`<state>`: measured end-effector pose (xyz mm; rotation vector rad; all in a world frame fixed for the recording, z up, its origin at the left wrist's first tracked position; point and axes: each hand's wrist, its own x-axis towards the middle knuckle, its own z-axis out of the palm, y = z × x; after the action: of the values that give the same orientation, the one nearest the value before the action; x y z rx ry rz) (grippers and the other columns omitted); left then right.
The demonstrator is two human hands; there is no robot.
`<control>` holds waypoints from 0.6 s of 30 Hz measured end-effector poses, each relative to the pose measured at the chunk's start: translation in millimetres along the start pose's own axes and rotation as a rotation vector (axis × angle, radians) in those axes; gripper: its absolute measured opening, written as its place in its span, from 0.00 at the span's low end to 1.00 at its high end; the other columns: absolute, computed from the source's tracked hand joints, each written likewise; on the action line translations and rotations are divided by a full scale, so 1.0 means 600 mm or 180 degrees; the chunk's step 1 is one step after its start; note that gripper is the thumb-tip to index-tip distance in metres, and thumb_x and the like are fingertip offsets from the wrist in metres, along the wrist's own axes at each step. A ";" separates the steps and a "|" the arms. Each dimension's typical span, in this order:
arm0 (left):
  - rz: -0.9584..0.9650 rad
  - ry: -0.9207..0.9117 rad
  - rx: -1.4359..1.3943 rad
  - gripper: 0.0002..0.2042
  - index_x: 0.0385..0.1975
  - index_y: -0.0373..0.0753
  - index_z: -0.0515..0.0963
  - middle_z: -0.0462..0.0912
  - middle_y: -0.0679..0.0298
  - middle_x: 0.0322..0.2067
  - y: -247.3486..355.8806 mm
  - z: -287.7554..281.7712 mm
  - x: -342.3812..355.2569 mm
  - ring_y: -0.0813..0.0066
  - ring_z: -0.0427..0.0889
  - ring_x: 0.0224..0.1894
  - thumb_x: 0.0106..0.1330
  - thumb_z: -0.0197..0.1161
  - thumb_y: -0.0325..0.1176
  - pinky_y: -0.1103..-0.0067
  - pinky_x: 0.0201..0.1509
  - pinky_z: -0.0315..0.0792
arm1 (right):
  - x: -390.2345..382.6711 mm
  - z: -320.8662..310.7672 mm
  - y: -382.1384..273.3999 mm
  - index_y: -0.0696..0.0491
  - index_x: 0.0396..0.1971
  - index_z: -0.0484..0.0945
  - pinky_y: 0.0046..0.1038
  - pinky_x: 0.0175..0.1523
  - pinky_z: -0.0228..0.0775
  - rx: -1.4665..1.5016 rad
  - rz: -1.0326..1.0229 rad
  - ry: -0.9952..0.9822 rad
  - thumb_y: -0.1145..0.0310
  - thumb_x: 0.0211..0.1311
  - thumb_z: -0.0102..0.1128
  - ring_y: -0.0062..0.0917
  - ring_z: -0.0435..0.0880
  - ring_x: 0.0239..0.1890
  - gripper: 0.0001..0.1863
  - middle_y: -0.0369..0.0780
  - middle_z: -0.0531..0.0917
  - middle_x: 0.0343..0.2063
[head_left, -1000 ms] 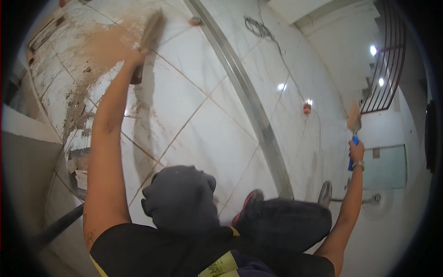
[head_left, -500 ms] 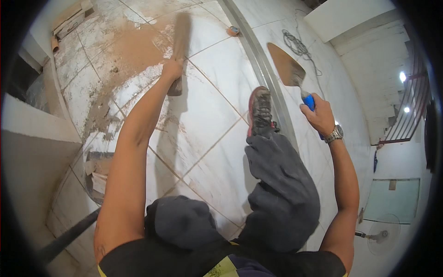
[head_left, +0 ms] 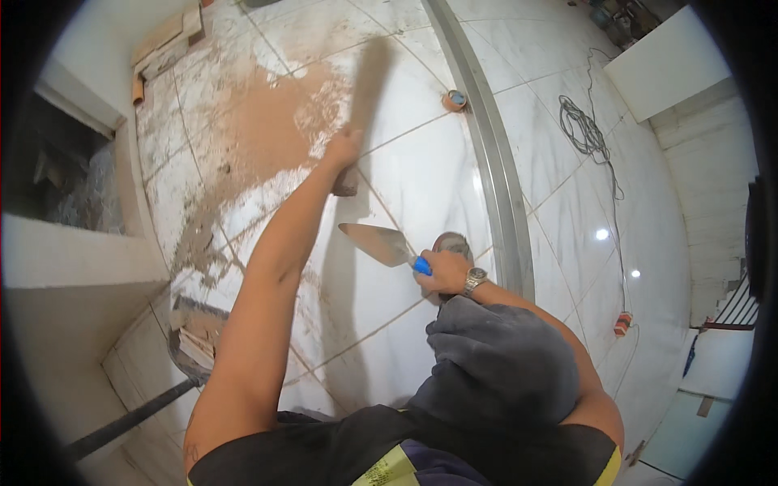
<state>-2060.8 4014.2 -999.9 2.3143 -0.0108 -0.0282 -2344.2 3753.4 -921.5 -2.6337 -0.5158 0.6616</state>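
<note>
My left hand [head_left: 344, 148] is closed around a long, narrow wooden board [head_left: 371, 81]. The board is blurred and tilted, its far end up and to the right, beside reddish-brown powder [head_left: 275, 130] spread on the floor. My right hand [head_left: 448, 271] grips the blue handle of a pointed trowel [head_left: 377, 243]. The trowel blade points left over the white tiles, below the board's lower end. Behind the right hand, my shoe [head_left: 451, 243] is partly covered.
A long metal bar [head_left: 496, 154] lies across the tiles, with a tape roll [head_left: 454, 100] beside it. A coiled cable [head_left: 582, 130] rests to its right. At the left are a dustpan [head_left: 182, 312] holding scraps, grey mortar smears [head_left: 194, 243] and stacked planks [head_left: 166, 40] farther off.
My right hand has carried the trowel left, from beyond the metal bar to near the board. The left hand keeps the board, and the view has shifted.
</note>
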 end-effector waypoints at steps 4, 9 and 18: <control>-0.0478 -0.0365 -0.1465 0.26 0.63 0.35 0.70 0.83 0.53 0.40 0.142 -0.048 0.004 0.66 0.83 0.38 0.73 0.51 0.47 0.70 0.43 0.77 | -0.025 -0.010 0.082 0.54 0.40 0.78 0.46 0.39 0.76 0.0483 0.0545 -0.0457 0.51 0.52 0.63 0.47 0.85 0.33 0.23 0.51 0.85 0.29; -0.0625 -0.0830 -0.1648 0.29 0.69 0.37 0.63 0.82 0.55 0.40 0.326 -0.048 0.004 0.71 0.81 0.34 0.74 0.53 0.49 0.74 0.36 0.77 | -0.066 -0.070 0.097 0.51 0.48 0.80 0.46 0.42 0.75 0.2023 -0.0003 -0.0479 0.51 0.53 0.63 0.47 0.84 0.34 0.25 0.47 0.85 0.27; -0.0601 -0.0620 -0.0584 0.31 0.71 0.38 0.60 0.69 0.43 0.64 0.137 0.170 0.220 0.49 0.66 0.68 0.75 0.44 0.53 0.67 0.72 0.58 | 0.010 0.008 0.138 0.52 0.49 0.79 0.45 0.41 0.75 0.1882 -0.0139 -0.0681 0.52 0.54 0.64 0.45 0.84 0.33 0.26 0.46 0.85 0.27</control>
<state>-1931.0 3881.5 -1010.8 2.1140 0.1073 -0.3366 -2320.2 3685.7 -963.8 -2.0066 -0.3626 0.9237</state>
